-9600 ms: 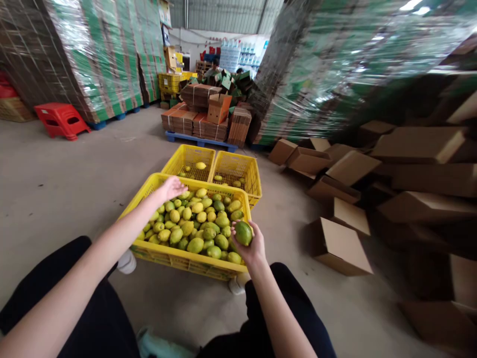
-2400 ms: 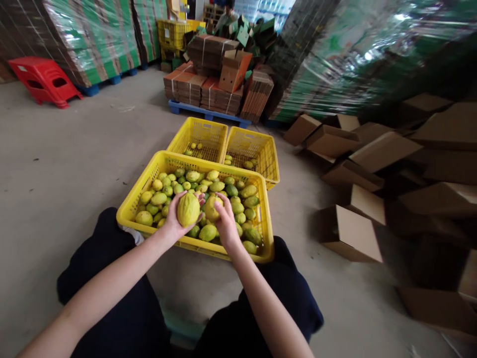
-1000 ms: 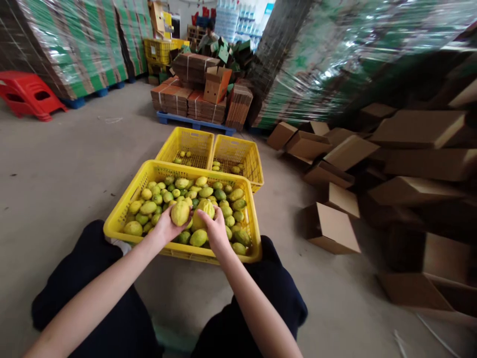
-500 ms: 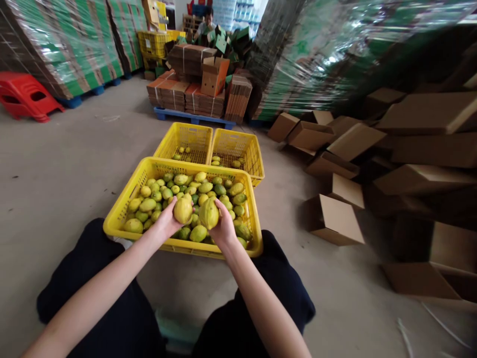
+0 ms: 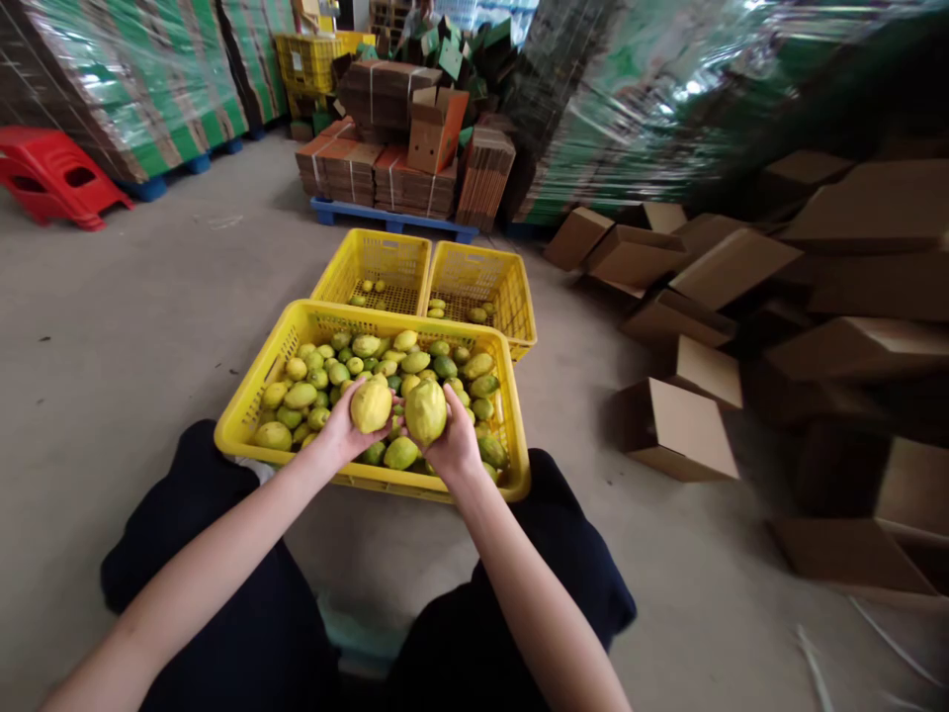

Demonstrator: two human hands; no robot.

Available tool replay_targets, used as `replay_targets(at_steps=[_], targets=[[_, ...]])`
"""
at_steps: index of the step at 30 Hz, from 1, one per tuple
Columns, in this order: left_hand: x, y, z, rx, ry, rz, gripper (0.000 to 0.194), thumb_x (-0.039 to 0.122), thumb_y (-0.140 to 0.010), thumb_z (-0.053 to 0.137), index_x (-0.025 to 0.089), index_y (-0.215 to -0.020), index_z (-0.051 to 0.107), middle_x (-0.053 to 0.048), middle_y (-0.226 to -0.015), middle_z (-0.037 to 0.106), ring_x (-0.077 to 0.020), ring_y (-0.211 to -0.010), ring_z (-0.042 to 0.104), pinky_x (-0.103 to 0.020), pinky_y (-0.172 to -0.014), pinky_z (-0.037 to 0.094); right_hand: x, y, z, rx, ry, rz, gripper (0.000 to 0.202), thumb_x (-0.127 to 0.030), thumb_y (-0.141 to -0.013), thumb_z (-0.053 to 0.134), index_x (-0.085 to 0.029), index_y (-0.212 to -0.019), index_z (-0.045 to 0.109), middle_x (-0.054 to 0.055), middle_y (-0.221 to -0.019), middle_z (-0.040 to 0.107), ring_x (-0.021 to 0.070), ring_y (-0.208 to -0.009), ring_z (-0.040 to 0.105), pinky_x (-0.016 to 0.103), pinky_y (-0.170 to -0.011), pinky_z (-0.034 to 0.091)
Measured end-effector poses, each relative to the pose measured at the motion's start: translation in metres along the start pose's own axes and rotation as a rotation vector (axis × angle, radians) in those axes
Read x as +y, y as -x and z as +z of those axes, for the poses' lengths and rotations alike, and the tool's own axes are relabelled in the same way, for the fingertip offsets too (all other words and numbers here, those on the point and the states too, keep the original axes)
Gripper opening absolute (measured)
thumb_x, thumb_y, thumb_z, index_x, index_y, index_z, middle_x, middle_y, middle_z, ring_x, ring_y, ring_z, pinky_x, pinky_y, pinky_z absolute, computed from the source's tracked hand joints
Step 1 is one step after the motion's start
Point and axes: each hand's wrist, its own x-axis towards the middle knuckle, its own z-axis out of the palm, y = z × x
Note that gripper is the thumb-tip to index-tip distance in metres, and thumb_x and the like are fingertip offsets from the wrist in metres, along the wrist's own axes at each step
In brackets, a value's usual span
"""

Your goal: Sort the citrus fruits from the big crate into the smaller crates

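My left hand is closed round a yellow lemon, held above the near crate. Beside it, my right hand grips a greener, yellow-green lemon. The two fruits are close together but apart. Beneath both hands stands a large yellow plastic crate filled with yellow and green lemons of mixed sizes. My hands and forearms hide part of the fruit at the crate's front.
Two smaller-looking yellow crates stand just behind, with a few lemons each. Cardboard boxes lie heaped at the right. Flattened cartons sit on a blue pallet. A red stool is at far left. One person is at the back.
Both hands still hold their lemons, and the fruits have turned slightly in the fingers. The right-hand lemon is now more upright. The whole view has shifted slightly.
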Motion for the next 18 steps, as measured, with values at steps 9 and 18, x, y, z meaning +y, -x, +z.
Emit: replay_targets(at_steps=[9,18], targets=[[-0.001,-0.002,0.008,0.016,0.044,0.017,0.039,0.030,-0.102,0.039,0.014,-0.130,0.059,-0.003,-0.071,0.070,-0.0168,-0.060,0.069,-0.028,-0.061,0.059,-0.006,0.011,0.012,0.087,-0.073,-0.035,0.017,-0.036,-0.088,0.061,-0.019,-0.086,0.065,0.000,-0.067,0.071,0.0162,-0.057,0.066,0.025,-0.047,0.053],[-0.003,-0.002,0.012,0.007,0.032,0.015,0.041,0.036,-0.102,0.035,0.011,-0.117,0.064,-0.010,-0.082,0.072,-0.0210,-0.071,0.072,-0.035,-0.071,0.061,-0.008,0.006,0.004,0.011,-0.011,0.083,0.040,-0.055,-0.091,0.052,-0.019,-0.085,0.068,0.008,-0.068,0.071,0.0239,-0.069,0.071,0.032,-0.053,0.058]])
